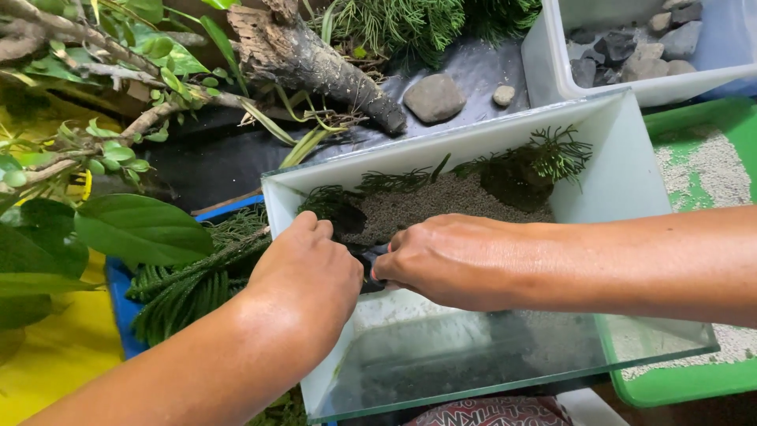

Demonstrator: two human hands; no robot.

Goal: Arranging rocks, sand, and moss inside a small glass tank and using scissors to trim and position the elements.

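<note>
A small glass tank [631, 170] with white walls holds dark gritty soil [449, 201] and small fern-like plants [552, 154] along its back. Both my hands reach inside over the front of the soil. My left hand [303, 272] comes in from the lower left, fingers curled down onto a dark clump [343, 217] by the left wall. My right hand [449, 256] enters from the right, fingertips pinched on something small and dark [371, 282] between the two hands. What it is stays hidden.
A piece of driftwood [315, 59] and a grey stone [434, 96] lie behind the tank. A white tub of rocks [639, 55] sits at the back right, a green tray with pale gravel [710, 162] on the right. Leafy branches [118, 142] and green fronds [185, 276] crowd the left.
</note>
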